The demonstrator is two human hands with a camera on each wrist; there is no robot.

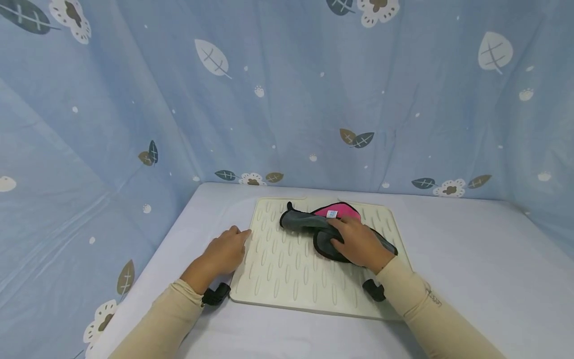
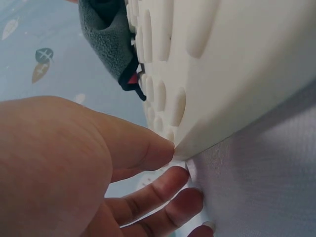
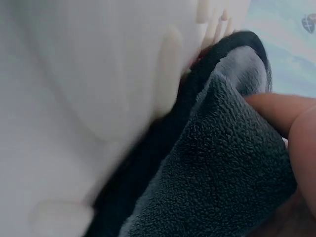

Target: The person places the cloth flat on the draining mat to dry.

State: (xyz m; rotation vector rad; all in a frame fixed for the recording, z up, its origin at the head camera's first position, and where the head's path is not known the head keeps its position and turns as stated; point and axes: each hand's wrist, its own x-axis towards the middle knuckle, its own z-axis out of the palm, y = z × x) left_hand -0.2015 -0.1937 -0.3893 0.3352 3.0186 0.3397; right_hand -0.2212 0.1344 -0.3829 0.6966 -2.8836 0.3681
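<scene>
A grey plush cloth (image 1: 298,221) with black trim, a pink underside (image 1: 344,210) and a small white tag lies crumpled on a cream ridged mat (image 1: 278,269). My right hand (image 1: 358,242) grips the cloth near its middle. In the right wrist view the thumb presses into a fold of the cloth (image 3: 212,148); the other fingers are mostly hidden. At the mat's left edge, my left hand (image 1: 226,252) touches the rim with its fingers fairly straight. Close up, the left thumb (image 2: 153,150) meets the mat's edge (image 2: 197,133), and some fingertips lie low beside it.
The mat lies on a white-covered table (image 1: 471,259). Blue patterned fabric (image 1: 287,99) hangs behind the table and along its left side. A black wrist device (image 1: 216,294) sits under the left wrist, another (image 1: 373,290) by the right.
</scene>
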